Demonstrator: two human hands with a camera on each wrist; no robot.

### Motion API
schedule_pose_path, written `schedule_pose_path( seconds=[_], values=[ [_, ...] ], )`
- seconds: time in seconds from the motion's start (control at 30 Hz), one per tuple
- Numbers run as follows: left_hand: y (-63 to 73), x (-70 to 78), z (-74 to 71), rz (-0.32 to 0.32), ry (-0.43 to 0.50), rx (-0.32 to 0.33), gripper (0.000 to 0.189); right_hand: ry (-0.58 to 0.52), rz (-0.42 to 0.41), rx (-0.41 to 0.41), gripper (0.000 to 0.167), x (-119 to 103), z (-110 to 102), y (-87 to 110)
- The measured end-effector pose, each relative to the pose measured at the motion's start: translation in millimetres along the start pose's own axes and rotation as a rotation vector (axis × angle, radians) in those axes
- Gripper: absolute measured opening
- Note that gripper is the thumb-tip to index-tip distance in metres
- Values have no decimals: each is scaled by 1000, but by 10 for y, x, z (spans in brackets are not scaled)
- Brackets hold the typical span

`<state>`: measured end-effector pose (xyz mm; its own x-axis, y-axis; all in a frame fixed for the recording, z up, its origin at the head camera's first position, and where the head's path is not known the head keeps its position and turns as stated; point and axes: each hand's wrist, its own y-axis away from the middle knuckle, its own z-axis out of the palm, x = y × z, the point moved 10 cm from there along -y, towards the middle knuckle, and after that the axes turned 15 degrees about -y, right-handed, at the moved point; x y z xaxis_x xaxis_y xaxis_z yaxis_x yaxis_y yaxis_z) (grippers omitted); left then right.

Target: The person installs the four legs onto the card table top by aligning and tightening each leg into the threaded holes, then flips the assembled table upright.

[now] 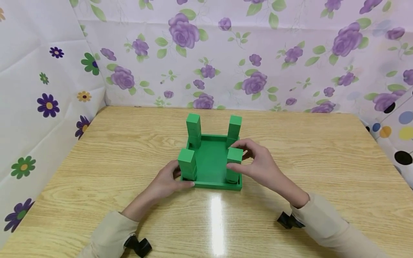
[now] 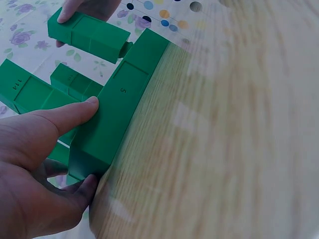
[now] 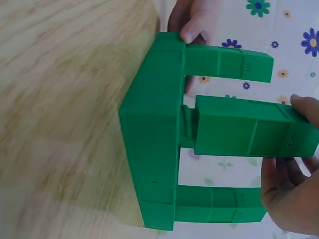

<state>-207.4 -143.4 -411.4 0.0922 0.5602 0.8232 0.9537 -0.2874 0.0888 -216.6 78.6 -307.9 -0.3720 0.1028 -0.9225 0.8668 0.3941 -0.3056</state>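
Observation:
A shallow green square tray (image 1: 212, 161) lies on the table with a green block post at each of its corners. My left hand (image 1: 166, 182) holds the tray's near left corner, thumb along the front wall, next to the near left post (image 1: 187, 165). With thumb and fingers, my right hand (image 1: 262, 167) pinches the upper part of the near right post (image 3: 239, 127). A narrower neck (image 3: 188, 125) shows between that post's body and the tray rim in the right wrist view. The far left post (image 1: 194, 129) and far right post (image 1: 234, 129) stand upright.
The wooden table (image 1: 129, 143) extends around the tray. Flowered cloth (image 1: 226, 53) hangs behind it, with patterned sheets at both sides. A black strap piece (image 1: 290, 220) is at the right sleeve, another (image 1: 138, 245) at the left.

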Motion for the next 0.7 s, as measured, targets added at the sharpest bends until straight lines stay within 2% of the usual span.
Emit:
schedule_pose_path(
  seconds=[0.2,0.43,0.7],
  values=[
    [7,1,0,-7,-5,5,64,-74,-25,-100,49,-22,50,11],
    [13,-2,-6,-10,4,6,65,-225,62,-259,53,57,42,-9],
    [5,-2,0,-26,-5,5,67,-222,130,-334,52,81,22,-33]
  ],
)
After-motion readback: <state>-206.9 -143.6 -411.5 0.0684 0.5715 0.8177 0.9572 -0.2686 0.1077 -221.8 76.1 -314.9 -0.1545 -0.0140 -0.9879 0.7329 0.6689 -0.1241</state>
